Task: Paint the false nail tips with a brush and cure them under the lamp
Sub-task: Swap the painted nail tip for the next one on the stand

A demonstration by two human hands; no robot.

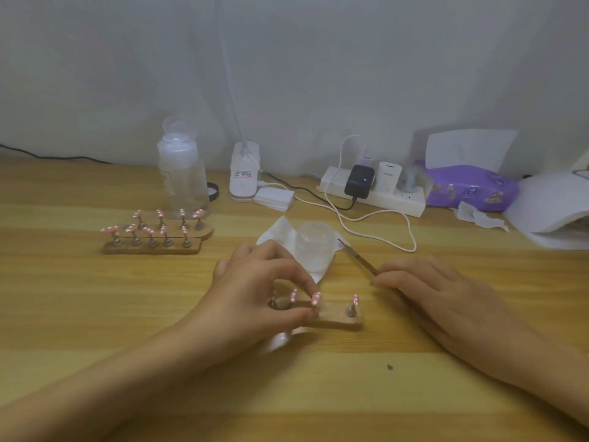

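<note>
- Table: light wood grain planks that fill the lower half of the view. A pale grey backdrop, wall or curtain, I cannot tell which, stands behind its far edge.
- Near holder: wooden strip lying flat at centre with pink nail tips on metal stems. Three tips show, and the left end is hidden by fingers.
- Left hand: thumb and forefinger pinch the stem of the middle pink tip. The forearm enters from 7 o'clock.
- Right hand: at 3 o'clock of the holder, knuckles up, fingers curled round the brush. The brush tip points to 11 o'clock, just beside the glass cup.
- The cup sits on white tissue, at 12 o'clock of the holder.
- Two more holders, full of pink tips, sit side by side at 10 o'clock.
- A clear bottle stands behind them with its flip cap open.
- Desk lamp base: white, at 12 o'clock, with its neck rising out of view.
- Power strip: at 1 o'clock, with a black adapter plugged in. A white cable loops over the table.
- A purple pack and a white domed unit lie at 2 o'clock, by the right edge.
- A dark speck marks the table at 5 o'clock.
</note>
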